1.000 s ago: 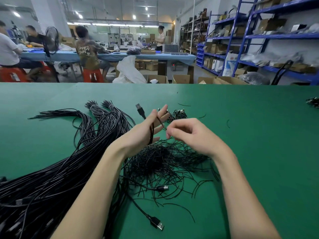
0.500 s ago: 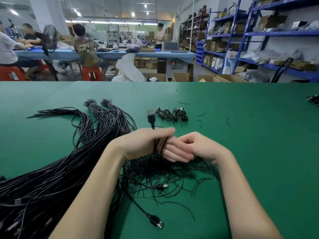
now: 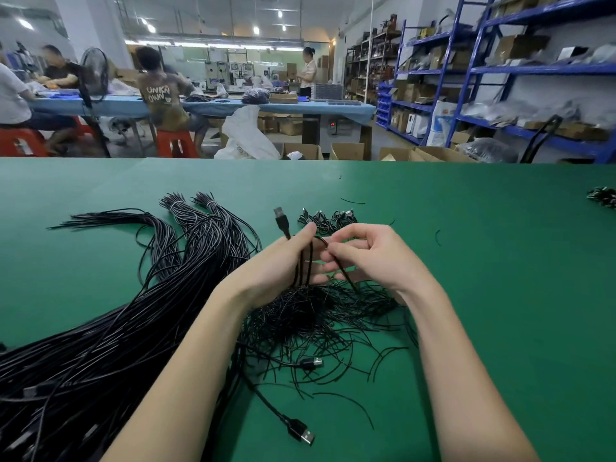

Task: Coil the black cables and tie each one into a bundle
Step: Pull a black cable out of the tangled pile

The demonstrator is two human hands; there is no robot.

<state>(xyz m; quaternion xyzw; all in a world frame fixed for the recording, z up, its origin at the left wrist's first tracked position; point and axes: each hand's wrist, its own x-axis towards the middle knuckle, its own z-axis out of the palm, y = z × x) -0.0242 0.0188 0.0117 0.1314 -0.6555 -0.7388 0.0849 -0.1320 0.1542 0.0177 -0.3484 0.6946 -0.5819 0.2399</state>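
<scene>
A: What is the work lying on?

B: A green table (image 3: pixel 466 278), matt and plain, running the full width of the view to a straight far edge. A large sheaf of black cables (image 3: pixel 110 331) fans across its left side, with 2 banded ends (image 3: pixel 206 205) pointing away. A tangle of thin black tie wires (image 3: pixel 320 315) sits under the hands, and a USB plug (image 3: pixel 301 434) lies nearest the person.

A: And the hands?

B: The left hand (image 3: pixel 283 265) has a coiled black cable (image 3: pixel 304 261) looped over its fingers, its USB connector (image 3: pixel 281 219) sticking up beyond them. The right hand (image 3: pixel 370 255) pinches a thin black wire (image 3: pixel 343 271) between thumb and fingertips, just beside the coil.

A: Anything finished on the table?

B: A small row of tied bundles (image 3: pixel 328 220) lies just beyond the hands, and another dark clump (image 3: pixel 603 196) sits at the far right edge; it is too small to tell what it is.

A: The room?

B: A workshop. Blue metal shelving (image 3: pixel 473 71) with cardboard boxes lines the right wall. A long blue-topped bench (image 3: pixel 213 106) crosses the back, with people seated on red stools (image 3: pixel 175 143) and 1 person standing (image 3: pixel 308 73). A black pedestal fan (image 3: pixel 95 75) stands at the left, open cartons (image 3: pixel 346 151) and a white sack (image 3: pixel 246 135) on the floor.
</scene>
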